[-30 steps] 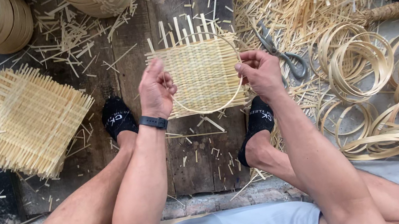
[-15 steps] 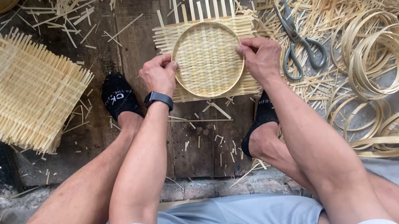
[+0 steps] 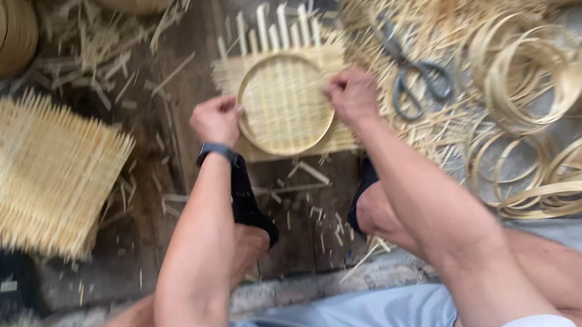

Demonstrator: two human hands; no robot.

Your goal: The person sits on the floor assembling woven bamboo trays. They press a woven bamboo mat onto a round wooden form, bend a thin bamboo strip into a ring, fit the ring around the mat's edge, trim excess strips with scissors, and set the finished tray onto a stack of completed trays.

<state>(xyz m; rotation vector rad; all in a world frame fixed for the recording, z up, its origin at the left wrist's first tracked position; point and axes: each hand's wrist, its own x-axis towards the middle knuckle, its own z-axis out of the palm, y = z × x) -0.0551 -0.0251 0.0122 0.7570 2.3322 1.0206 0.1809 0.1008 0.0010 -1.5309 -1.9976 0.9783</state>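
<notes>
Head view, left to right. Far left: stack of woven mats (image 3: 34, 179) lying on the wooden surface (image 3: 188, 204), same spot relative to the boards as half a second ago, only the camera has shifted. Loose offcut slivers (image 3: 105, 41) scattered above it.

My left hand (image 3: 217, 119), watch on the wrist, sits at the left rim of the round hoop (image 3: 285, 103). Fingers curled and closed on the hoop edge, pinching it against the square woven mat (image 3: 278, 63) underneath. Exact finger contact is blurred, but the grip looks shut on the rim.

Centre: hoop lies flat on the mat, between both hands, just above my feet in black socks (image 3: 246, 202). Upright strip ends stick out of the mat's top edge. Change: a second ago the mat was bare and cupped in my hands with no hoop visible; half a second ago the hoop was already on it. Now it sits about centred with mat corners showing outside the ring. My read: the hoop is seated and I'm holding it registered to the weave.

My right hand (image 3: 352, 94) mirrors the left, fingers closed on the right rim of the hoop.

Right of that: scissors (image 3: 414, 72) lying on the straw litter, near but not touching my hand. Far right: pile of coiled strips (image 3: 575, 116), loose rings overlapping, well apart from the work.
</notes>
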